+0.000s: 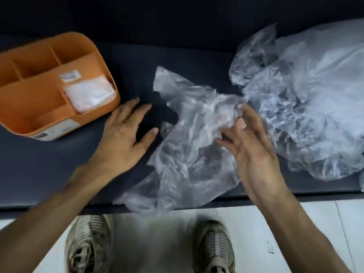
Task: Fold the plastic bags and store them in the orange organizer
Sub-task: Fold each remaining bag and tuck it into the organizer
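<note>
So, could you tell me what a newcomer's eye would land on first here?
Probably the orange organizer at upper left, one folded bag already in its right compartment. Next, the crumpled clear bag in the middle, gripped by the right hand, and the heap of bags at right.

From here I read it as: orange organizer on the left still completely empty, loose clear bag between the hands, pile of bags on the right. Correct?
Not quite. The orange plastic organizer is not empty: a folded clear plastic bag already sits in its right-hand compartment, as the head view shows. The rest holds: the crumpled clear bag lies between the hands, with the pile of clear bags on the right.
</note>
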Demonstrator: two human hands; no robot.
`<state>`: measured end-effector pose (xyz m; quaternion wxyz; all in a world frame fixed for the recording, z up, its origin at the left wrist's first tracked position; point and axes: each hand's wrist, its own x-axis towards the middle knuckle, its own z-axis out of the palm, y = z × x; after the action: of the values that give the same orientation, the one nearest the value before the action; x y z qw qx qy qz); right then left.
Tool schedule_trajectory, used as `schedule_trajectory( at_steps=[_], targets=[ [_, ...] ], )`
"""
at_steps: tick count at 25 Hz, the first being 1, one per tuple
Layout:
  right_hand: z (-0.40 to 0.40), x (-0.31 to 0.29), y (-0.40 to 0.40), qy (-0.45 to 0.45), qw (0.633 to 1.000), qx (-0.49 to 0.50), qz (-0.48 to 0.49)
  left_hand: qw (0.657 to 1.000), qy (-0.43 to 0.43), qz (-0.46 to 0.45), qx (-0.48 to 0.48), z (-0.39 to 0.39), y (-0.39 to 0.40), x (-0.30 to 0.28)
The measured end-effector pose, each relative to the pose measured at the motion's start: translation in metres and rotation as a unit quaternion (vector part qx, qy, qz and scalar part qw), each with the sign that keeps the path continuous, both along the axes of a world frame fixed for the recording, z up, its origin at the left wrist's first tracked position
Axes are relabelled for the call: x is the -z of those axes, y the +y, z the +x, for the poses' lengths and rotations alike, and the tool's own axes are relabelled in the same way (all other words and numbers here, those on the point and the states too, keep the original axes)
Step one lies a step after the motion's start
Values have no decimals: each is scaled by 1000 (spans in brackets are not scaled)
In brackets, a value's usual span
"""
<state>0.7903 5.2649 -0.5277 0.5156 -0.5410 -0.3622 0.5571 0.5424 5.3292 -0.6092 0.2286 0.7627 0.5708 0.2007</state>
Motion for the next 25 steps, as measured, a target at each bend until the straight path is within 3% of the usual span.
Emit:
schedule_trajectory(
  at_steps=[3,6,9,11,13,15,17,19,21,22,25],
  targets=[
    [-8,13,1,-140,986,-87,37,998,28,-31,-50,-21,15,3],
    [-10,23,-5,-342,931,-52,116,993,-76,-39,-84,-25,8,-8],
    [-1,36,-5,-517,843,-24,148,986,-159,-46,9,-19,-7,-19],
    [3,43,-7,-568,813,-96,81,985,-109,-67,114,-10,-19,-21],
    [8,49,-14,-555,813,-166,66,975,-62,-96,191,-5,-27,-23],
    [12,41,-19,-479,856,-185,52,953,-111,-175,221,-6,-31,-31],
    [15,27,-24,-385,911,-144,37,939,-233,-180,177,-8,-35,-39],
    [17,13,-26,-350,931,-83,55,955,-282,-79,41,-7,-33,-43],
    [23,1,-22,-339,935,-90,42,964,-255,-17,-69,-6,-23,-40],
    [28,-7,-17,-333,933,-138,13,972,-221,-11,-76,-5,-16,-40],
    [37,-25,-5,-316,883,-332,-95,990,-131,-35,42,-2,3,-35]
  ],
)
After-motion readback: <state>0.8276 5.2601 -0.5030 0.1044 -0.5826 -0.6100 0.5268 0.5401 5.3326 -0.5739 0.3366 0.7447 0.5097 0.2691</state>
